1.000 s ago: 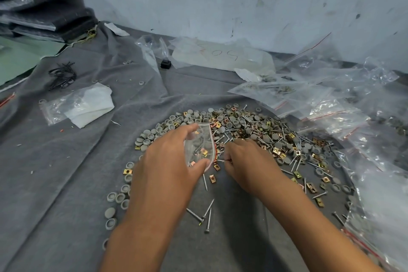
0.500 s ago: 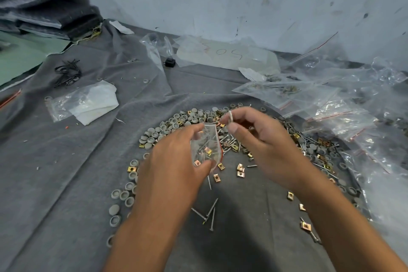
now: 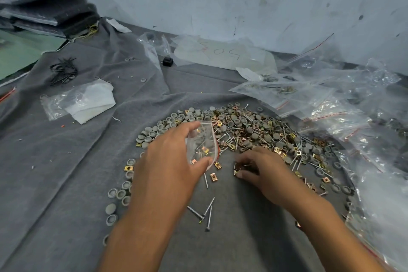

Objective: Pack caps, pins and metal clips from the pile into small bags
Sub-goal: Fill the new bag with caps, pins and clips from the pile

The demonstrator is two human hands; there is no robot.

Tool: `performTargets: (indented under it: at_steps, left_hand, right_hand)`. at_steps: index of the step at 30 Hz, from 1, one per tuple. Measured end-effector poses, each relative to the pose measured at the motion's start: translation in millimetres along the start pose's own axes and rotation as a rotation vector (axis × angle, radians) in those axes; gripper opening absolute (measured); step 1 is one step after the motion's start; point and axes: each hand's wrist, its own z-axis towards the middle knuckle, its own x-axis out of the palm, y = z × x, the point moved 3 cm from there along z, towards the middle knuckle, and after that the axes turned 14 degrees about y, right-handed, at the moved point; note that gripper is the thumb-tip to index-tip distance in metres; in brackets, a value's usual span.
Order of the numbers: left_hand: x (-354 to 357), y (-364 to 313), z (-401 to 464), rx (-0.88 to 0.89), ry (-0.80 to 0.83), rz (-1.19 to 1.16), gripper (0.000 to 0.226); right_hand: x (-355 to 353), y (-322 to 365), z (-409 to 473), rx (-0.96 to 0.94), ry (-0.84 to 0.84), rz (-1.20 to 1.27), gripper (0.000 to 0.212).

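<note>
a small clear bag (image 3: 202,144) with a red zip edge is pinched between the thumb and fingers of the left hand (image 3: 167,161), just above the grey cloth (image 3: 66,172); caps, pins and a clip are seen inside it. the right hand (image 3: 262,169) is lowered at the near edge of the pile (image 3: 254,130), its fingers curled around brass metal clips (image 3: 238,169) (how many cannot be told). loose pins (image 3: 207,210) lie between the forearms, and grey caps (image 3: 119,194) beside the left wrist.

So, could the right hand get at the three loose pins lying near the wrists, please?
Probably yes: the three pins lie bare on the cloth between the forearms, uncovered, close to the right hand, which already pinches metal clips.
</note>
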Motion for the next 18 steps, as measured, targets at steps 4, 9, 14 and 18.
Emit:
performTargets:
  at_steps: [4, 9, 14, 18]
  left_hand:
    - [0.3, -0.8, -0.4, 0.0, -0.002, 0.013, 0.071]
    - [1.5, -0.4, -0.8, 0.005, -0.006, 0.021, 0.071]
    - [1.4, -1.1, -1.0, 0.003, -0.002, 0.019, 0.071]
    - [2.0, -0.5, -0.7, -0.001, 0.012, 0.012, 0.072]
  right_hand:
    - [7.7, -1.8, -1.4, -0.034, -0.018, -0.019, 0.011]
    - [10.2, -4.1, -5.3, -0.055, 0.001, 0.067, 0.019]
    - [9.8, -3.7, -13.2, -0.066, -0.046, 0.249, 0.014]
    - [3.4, 4.8, -21.8, -0.144, -0.098, 0.337, 0.024]
